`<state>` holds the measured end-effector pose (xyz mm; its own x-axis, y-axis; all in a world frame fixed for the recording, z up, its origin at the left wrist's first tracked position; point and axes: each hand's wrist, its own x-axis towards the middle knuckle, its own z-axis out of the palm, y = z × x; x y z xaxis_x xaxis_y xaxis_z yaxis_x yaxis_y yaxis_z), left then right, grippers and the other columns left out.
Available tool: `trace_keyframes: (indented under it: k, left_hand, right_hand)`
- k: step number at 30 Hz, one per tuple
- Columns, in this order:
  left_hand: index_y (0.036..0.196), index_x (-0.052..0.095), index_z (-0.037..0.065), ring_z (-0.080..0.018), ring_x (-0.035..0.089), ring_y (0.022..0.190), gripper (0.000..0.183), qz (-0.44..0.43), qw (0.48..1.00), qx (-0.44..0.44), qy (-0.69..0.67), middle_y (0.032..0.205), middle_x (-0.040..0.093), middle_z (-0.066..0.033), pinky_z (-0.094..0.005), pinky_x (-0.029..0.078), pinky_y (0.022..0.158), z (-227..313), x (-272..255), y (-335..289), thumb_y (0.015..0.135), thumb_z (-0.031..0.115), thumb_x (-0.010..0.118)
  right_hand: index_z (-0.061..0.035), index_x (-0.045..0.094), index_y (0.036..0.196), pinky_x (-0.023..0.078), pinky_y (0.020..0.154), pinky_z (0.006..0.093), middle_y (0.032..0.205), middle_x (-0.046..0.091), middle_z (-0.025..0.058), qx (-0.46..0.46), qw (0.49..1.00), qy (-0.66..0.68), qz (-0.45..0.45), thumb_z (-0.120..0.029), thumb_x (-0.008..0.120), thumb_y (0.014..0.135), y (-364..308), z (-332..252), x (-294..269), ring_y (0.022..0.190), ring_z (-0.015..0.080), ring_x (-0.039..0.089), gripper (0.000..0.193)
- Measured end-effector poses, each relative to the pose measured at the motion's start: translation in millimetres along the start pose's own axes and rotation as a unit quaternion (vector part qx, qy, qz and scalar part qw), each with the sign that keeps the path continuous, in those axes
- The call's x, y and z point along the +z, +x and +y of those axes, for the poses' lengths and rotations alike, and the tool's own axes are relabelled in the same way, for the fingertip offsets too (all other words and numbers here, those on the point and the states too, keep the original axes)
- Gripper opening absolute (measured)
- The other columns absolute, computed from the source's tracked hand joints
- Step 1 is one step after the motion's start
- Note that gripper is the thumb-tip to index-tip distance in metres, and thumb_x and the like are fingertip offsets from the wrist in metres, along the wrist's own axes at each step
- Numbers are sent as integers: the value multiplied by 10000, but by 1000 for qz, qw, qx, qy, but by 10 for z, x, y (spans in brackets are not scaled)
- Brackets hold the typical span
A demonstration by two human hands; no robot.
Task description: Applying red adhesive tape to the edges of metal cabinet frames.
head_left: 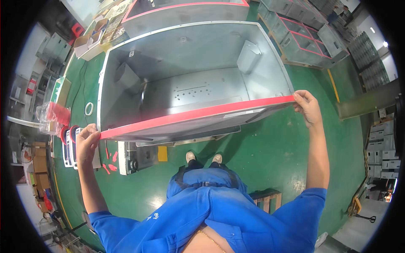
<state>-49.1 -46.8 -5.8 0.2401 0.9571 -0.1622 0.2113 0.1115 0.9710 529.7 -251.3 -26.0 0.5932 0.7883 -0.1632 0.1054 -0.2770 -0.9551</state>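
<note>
A large open grey metal box (164,55) stands before me, with pierced holes in its floor and a bracket inside each end wall. Along its near rim runs a strip of pink-red tape (198,113), stretched from one corner to the other. My left hand (87,139) pinches the tape's left end at the near left corner, thumb and fingers together. At the near right corner my right hand (309,109) is closed on the other end, its fingertips at the edge. Whether the whole strip lies stuck to the rim, I cannot tell.
Another box with red-taped edges (185,17) stands behind, and several more grey boxes (291,46) sit on a pallet at the far right. On the green floor at left lie a tape roll (89,109) and red scraps (110,167). A wooden pallet (266,197) is near me.
</note>
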Motion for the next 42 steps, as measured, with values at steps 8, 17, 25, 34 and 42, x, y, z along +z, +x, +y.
trace_keyframes:
  k: [8,17,25,34,42]
  left_hand:
    - [699,509,94,-7,384,554,105,22,999,-12,21,732,468,58,-152,227,452,10,38,-26,723,80,610]
    - [747,541,77,-1,397,568,91,42,999,-20,25,698,488,60,-146,235,462,-22,13,-14,713,92,624]
    - [697,551,65,-18,393,507,125,33,999,6,18,667,497,49,-177,237,448,-64,4,8,666,98,668]
    - [703,563,58,-31,392,488,134,45,999,-14,17,651,566,-5,-185,255,442,41,59,-49,657,93,684]
    - [680,587,62,-26,387,478,129,55,998,-16,40,623,564,4,-183,258,439,62,73,-60,654,148,680]
  right_hand:
    - [-40,577,910,408,555,183,773,577,5,-9,1000,4,15,-239,653,790,-7,24,3,644,69,517,244]
    - [-31,577,962,428,646,215,853,581,13,-78,989,-85,89,-221,634,809,-44,56,74,761,99,546,250]
    - [-4,494,1161,330,964,378,1202,494,149,-450,804,-372,107,-96,572,805,-519,-153,862,1145,293,443,375]
    - [8,455,1209,300,977,458,1257,447,188,-528,760,-379,-11,-96,613,743,-684,-214,1471,1190,361,394,503]
    - [27,473,1192,279,996,466,1243,468,181,-542,728,-419,-30,-101,600,741,-652,-90,1624,1190,343,403,486]
